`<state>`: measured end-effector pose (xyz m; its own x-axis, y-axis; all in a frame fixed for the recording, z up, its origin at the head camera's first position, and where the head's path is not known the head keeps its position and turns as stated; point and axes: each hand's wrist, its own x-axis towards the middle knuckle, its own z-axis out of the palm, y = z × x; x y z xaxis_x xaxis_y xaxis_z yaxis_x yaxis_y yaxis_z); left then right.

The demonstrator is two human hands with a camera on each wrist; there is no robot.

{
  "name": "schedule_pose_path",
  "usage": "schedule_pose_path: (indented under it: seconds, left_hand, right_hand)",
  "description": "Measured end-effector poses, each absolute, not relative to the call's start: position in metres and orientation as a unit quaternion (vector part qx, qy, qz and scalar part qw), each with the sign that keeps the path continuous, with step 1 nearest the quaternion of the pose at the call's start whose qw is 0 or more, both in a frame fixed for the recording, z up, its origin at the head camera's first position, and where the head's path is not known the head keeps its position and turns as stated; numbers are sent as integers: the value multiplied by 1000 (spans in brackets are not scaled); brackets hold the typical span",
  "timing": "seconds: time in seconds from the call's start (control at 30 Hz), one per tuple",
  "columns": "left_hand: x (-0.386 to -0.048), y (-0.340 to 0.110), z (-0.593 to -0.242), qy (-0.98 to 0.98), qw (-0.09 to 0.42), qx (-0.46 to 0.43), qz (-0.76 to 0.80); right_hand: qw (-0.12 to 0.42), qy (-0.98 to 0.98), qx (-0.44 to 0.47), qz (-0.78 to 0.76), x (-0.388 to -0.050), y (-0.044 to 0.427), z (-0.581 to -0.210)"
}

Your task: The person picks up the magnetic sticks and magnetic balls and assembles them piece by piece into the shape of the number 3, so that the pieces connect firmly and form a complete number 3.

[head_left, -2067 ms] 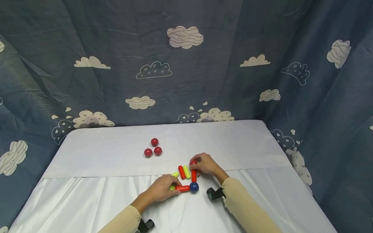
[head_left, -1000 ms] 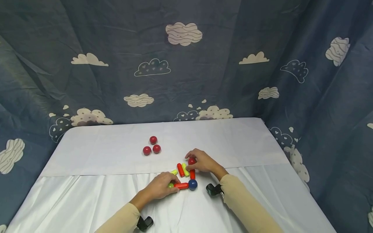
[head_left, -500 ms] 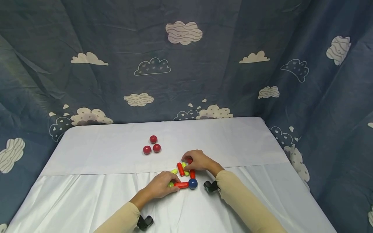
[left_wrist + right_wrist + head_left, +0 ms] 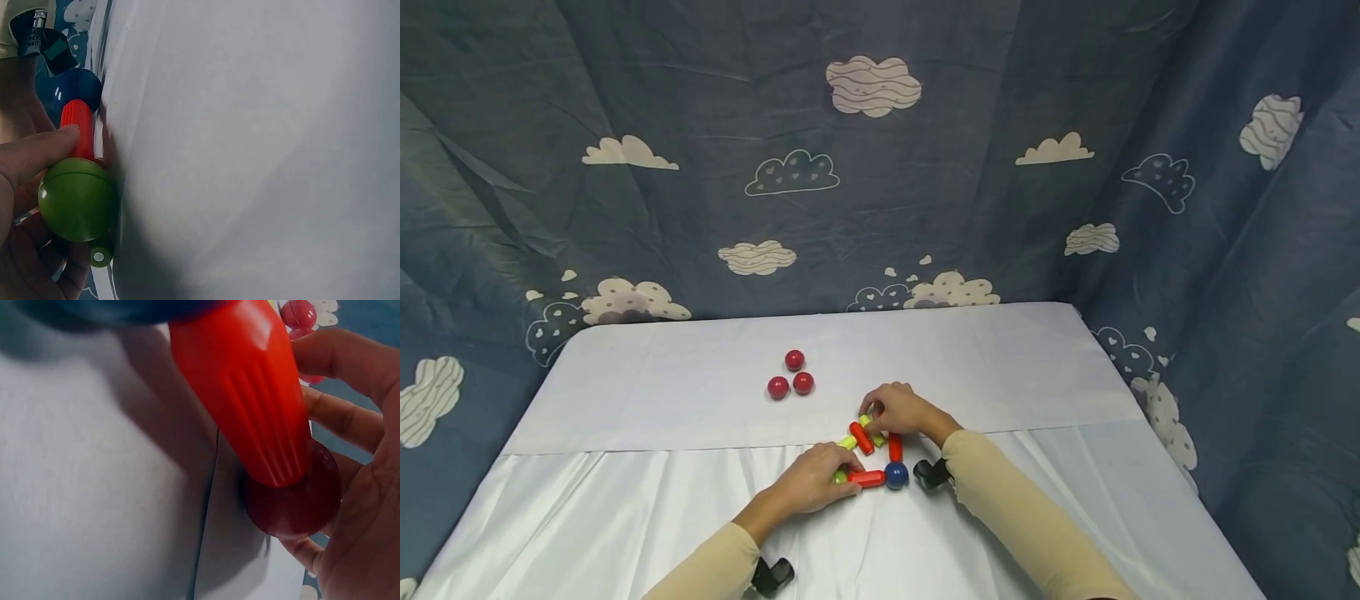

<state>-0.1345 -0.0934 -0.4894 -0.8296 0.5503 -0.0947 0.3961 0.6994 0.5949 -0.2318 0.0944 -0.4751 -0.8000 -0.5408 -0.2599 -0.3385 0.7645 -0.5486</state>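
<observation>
My left hand (image 4: 812, 479) holds a green ball (image 4: 78, 203), its thumb on the red toy rod (image 4: 867, 478) joined to it. That rod meets a blue ball (image 4: 897, 475), from which a second red rod (image 4: 256, 394) runs away to a dark red ball (image 4: 297, 509). A yellow-green rod (image 4: 847, 442) extends from the green ball. Over the far red ball, my right hand (image 4: 901, 408) pinches a loose yellow-green rod (image 4: 877, 438) at its far end. Beside it lies a loose red rod (image 4: 861, 438). The right fingertips are partly hidden in the right wrist view.
Three red balls (image 4: 794, 361) sit farther back on the white-covered table (image 4: 647, 375), left of the right hand. A dark blue cloud-patterned curtain (image 4: 925, 208) hangs behind the table and at its sides.
My right hand has let go of the red ball and moved left onto the yellow-green rod. That rod and the loose red one beside it have tilted leftward. The left hand stays put.
</observation>
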Motion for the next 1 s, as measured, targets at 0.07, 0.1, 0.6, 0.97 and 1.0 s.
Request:
schedule_pose_path:
  seconds: [0.07, 0.1, 0.6, 0.97, 1.0]
  left_hand:
    - [-134, -93, -490, 910, 134, 263, 291]
    - [-134, -92, -490, 909, 133, 266, 292]
    - [-134, -97, -488, 913, 135, 261, 284]
    - [-133, -95, -486, 913, 137, 258, 285]
    - [-133, -95, -486, 913, 137, 259, 284]
  right_hand:
    - [208, 916, -233, -253, -232, 95, -477]
    - [210, 915, -229, -259, -233, 95, -478]
    - [208, 861, -154, -438, -244, 97, -481]
    - [155, 816, -78, -552, -255, 111, -480]
    - [156, 810, -74, -560, -256, 113, -481]
